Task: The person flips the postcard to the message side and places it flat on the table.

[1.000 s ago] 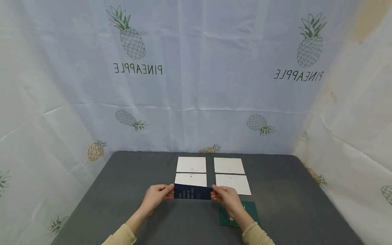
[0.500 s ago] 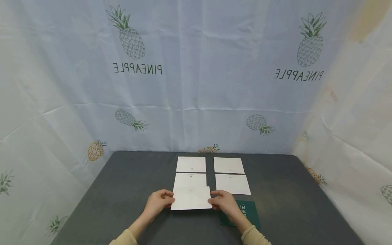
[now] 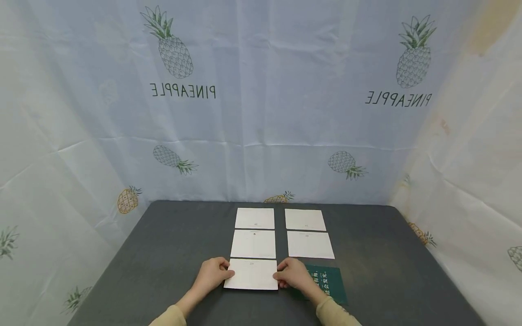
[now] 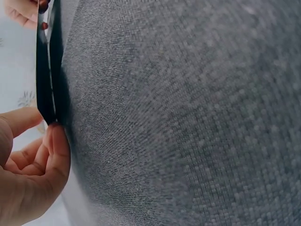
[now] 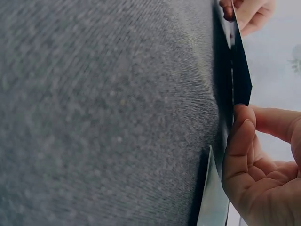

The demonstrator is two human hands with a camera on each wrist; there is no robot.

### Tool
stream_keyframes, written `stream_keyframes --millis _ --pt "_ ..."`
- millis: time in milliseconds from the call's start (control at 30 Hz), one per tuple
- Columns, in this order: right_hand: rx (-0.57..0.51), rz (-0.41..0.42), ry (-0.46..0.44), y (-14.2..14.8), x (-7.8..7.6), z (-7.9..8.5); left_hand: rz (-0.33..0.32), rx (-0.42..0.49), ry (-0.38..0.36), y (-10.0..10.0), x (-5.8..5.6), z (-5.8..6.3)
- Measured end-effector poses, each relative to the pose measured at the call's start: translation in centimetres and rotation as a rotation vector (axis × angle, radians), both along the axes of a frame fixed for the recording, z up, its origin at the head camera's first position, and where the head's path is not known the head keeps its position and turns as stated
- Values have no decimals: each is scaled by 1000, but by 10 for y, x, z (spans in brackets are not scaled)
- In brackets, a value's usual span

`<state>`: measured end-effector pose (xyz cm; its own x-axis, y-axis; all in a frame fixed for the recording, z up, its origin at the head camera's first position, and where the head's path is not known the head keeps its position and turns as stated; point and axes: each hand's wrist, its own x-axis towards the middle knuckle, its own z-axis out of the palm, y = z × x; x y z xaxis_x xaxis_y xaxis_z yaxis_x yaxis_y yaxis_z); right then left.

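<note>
A card with its white back up (image 3: 251,275) lies level, low over the near middle of the table. My left hand (image 3: 213,273) pinches its left edge, thumb on top. At the opposite edge my right hand (image 3: 295,274) pinches it likewise. Seen edge-on in the left wrist view, the card's dark underside (image 4: 43,77) is a little off the cloth at its near edge. A dark green card (image 3: 332,283) with white characters lies under and beside my right hand, partly hidden by it. In the right wrist view that green card (image 5: 214,195) has a raised corner.
Beyond the held card, a white card (image 3: 253,244) and another white card (image 3: 254,218) lie in a column. To their right are two more, a nearer card (image 3: 311,245) and a farther card (image 3: 305,220). Dark grey cloth covers the table (image 3: 175,244); a pineapple-print curtain (image 3: 261,113) hangs behind.
Both hands have tipped the card from upright, dark blue printed side showing, to flat with its white back up, and lowered it towards me, just below the left column.
</note>
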<state>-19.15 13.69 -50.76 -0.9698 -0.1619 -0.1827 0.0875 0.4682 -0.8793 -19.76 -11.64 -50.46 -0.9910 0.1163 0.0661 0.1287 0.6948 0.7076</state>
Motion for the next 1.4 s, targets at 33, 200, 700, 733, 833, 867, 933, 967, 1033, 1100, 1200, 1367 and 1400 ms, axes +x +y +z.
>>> stream_keyframes --millis 33,200,700,733,833,867,933,967,1033,1100,1200,1367,1400 --pt "13 1 -6 -1 0 0 0 -19 8 1 0 0" --pt "83 -13 -20 -4 -2 -2 -1 -82 24 4 1 0" --pt "201 50 55 -8 -3 2 -12 -180 56 11 1 3" --pt "209 58 61 -8 -4 2 -12 -179 47 12 0 3" --pt "232 75 71 -8 -5 0 -14 -177 34 12 -1 3" --pt "236 79 75 -8 -5 0 -17 -177 32 12 -2 3" --pt "240 83 70 -8 -5 -1 -19 -185 33 12 -2 4" --pt "240 86 67 -8 -5 -1 -22 -188 32 12 -3 5" --pt "235 92 65 -7 -4 -2 -24 -204 30 12 -3 7" --pt "228 101 67 -7 -3 -1 -22 -214 21 11 -3 8" --pt "210 115 80 -6 -2 2 -18 -230 22 12 -4 12" --pt "182 136 110 0 -1 16 -45 -224 60 23 -6 20" --pt "174 137 115 2 -1 20 -56 -212 66 27 -6 22"
